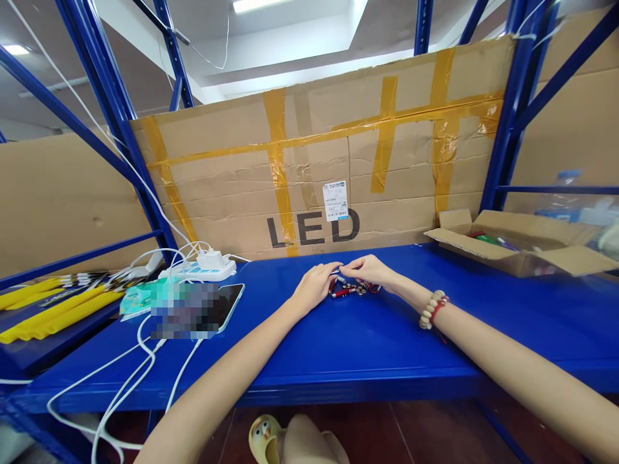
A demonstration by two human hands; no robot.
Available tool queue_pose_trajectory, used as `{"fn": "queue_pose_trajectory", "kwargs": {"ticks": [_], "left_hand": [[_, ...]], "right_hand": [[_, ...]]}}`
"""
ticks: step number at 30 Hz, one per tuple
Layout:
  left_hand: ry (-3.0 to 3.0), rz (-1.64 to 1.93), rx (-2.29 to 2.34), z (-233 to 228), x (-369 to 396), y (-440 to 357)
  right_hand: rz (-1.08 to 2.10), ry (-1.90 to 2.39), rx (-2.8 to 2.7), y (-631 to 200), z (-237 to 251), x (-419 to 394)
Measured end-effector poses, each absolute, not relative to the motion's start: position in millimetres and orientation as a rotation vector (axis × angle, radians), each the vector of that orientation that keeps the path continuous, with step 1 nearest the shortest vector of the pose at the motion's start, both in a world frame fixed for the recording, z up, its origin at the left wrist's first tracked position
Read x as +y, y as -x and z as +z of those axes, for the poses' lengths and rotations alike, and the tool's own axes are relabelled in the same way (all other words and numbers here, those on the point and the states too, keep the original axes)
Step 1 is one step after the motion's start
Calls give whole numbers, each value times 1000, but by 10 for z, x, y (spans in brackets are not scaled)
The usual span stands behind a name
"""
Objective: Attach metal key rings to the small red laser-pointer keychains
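My left hand and my right hand meet at the middle of the blue shelf, fingertips almost touching. Between them they pinch a small item from a little pile of red and silver keychain-like pieces lying on the shelf; the item itself is too small to make out. A beaded bracelet sits on my right wrist.
A phone lies left of my hands, with a white power strip and white cables trailing off the front edge. Yellow sticks lie far left. An open cardboard box stands at right. A taped cardboard sheet backs the shelf.
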State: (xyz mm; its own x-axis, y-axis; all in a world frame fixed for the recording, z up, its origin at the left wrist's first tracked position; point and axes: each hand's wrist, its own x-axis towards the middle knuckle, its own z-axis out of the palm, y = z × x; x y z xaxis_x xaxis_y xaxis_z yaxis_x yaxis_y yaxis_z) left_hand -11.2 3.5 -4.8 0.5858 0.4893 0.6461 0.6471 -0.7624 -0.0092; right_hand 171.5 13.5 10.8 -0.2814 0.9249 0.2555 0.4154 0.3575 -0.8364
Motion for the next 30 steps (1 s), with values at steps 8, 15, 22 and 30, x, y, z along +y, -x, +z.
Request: {"fn": "queue_pose_trajectory", "kwargs": {"ticks": [8,15,22,30], "left_hand": [[2552,-871,-955,-38,32,92],[2517,-872,-1002,-39,45,78],[2521,-861,-1008,-53,63,76],[2515,-825,-1022,-50,68,75]], "right_hand": [[866,1160,-1838,-1713,128,132],[823,1191,-1838,-1710,98,171],[819,1152,-1879,-1732,82,219],[808,1171,-1882,-1743,56,254]]}}
